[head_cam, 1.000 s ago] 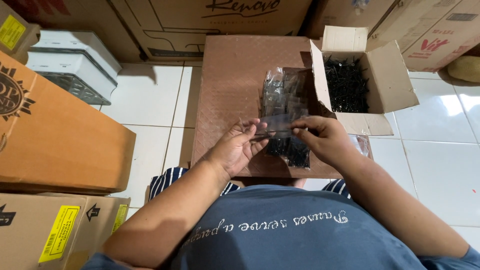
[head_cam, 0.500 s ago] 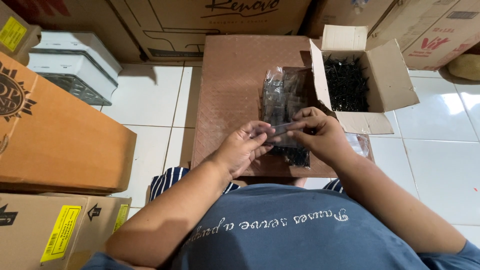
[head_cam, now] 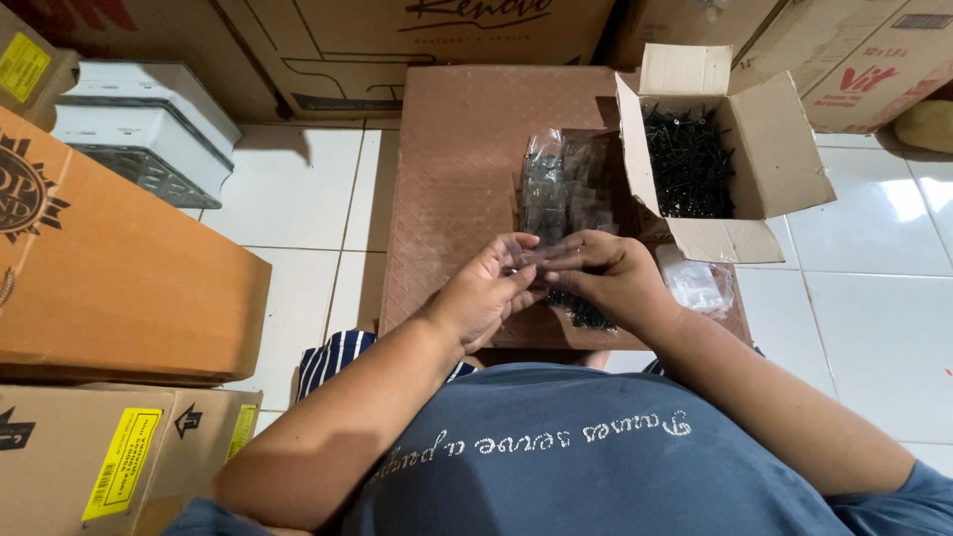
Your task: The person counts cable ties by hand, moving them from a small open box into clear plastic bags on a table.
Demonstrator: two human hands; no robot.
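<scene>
My left hand [head_cam: 488, 290] and my right hand [head_cam: 608, 278] meet over the near edge of a brown board [head_cam: 452, 179], fingertips pinched together on a small clear plastic bag [head_cam: 531, 260]. Under my right hand lies a small heap of black screws [head_cam: 586, 314]. Just beyond the hands sits a pile of clear bags filled with screws [head_cam: 561, 189]. An open cardboard box of loose black screws [head_cam: 688, 164] stands to the right of that pile. What the small bag holds is hidden by my fingers.
A bunch of empty clear bags [head_cam: 698, 283] lies right of my right hand. Large cardboard boxes [head_cam: 109, 268] stand at the left and along the back. White tile floor [head_cam: 874, 298] surrounds the board. A white crate [head_cam: 149, 124] sits at the far left.
My hands have drawn closer together and a little toward me, both now pinching the small bag. The pile of filled bags and the box have not moved.
</scene>
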